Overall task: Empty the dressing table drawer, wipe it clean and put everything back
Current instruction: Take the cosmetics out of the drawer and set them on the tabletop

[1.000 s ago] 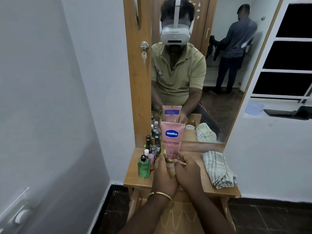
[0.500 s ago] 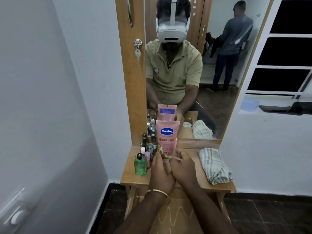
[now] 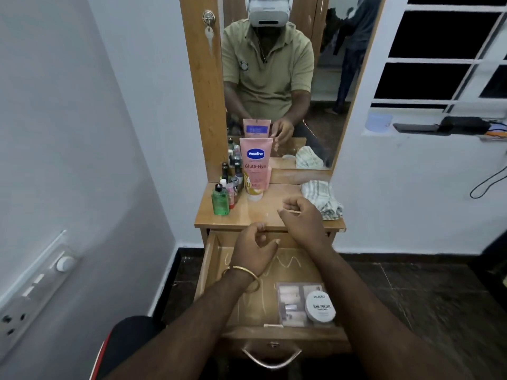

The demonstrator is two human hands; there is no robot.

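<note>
The wooden drawer (image 3: pixel 214 259) stands pulled out below the dressing table top (image 3: pixel 263 212). In its front right corner lie a clear compartment box (image 3: pixel 290 303) and a round white nail polish remover tub (image 3: pixel 320 307). A pink Vaseline tube (image 3: pixel 255 168) stands cap-down on the top, free of both hands. My left hand (image 3: pixel 253 246), with a gold bangle at the wrist, hovers over the drawer's back with loosely curled, empty fingers. My right hand (image 3: pixel 300 219) hovers at the top's front edge, fingers curled, nothing visible in it.
Small bottles, among them a green one (image 3: pixel 220 200), cluster at the top's left. A striped cloth (image 3: pixel 322 198) lies at the right. The mirror (image 3: pixel 277 78) behind reflects me and another person. A wall is close on the left, with a switchboard (image 3: pixel 35 292).
Both hands have let go of the Vaseline tube and drawn back toward me. The view has tilted down, bringing the pulled-out drawer and its contents into sight.
</note>
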